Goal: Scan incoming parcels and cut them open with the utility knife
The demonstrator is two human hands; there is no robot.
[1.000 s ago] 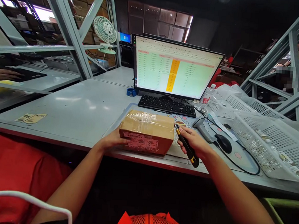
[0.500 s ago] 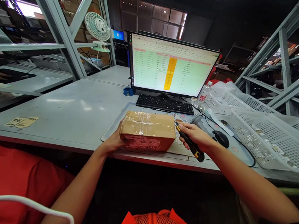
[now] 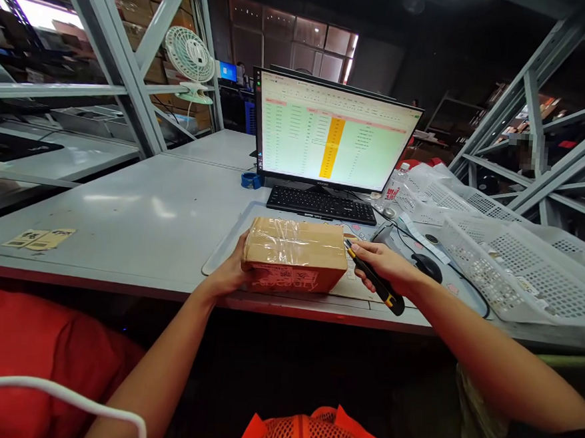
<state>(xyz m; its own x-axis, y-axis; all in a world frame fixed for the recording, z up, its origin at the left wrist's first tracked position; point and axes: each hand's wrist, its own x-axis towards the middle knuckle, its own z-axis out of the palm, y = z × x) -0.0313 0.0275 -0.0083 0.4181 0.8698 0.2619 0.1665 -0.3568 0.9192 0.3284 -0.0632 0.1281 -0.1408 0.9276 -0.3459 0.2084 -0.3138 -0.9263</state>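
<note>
A brown cardboard box (image 3: 315, 247) with clear tape across its top sits near the front edge of the desk. Red print marks its front side. My left hand (image 3: 231, 268) grips the box at its left end, with the fingertips hidden behind it. My right hand (image 3: 382, 264) is closed around a black and yellow utility knife (image 3: 378, 282). The knife's tip points at the box's right end; whether it touches the cardboard I cannot tell.
Behind the box stand a black keyboard (image 3: 321, 203) and a lit monitor (image 3: 338, 135). A black mouse (image 3: 427, 267) and white plastic baskets (image 3: 494, 273) are on the right. A blue tape roll (image 3: 251, 180) lies left of the keyboard, and paper labels (image 3: 38, 238) lie far left.
The view has shifted slightly. The box sits a little further right in the picture, with both hands still on the box and the knife.
</note>
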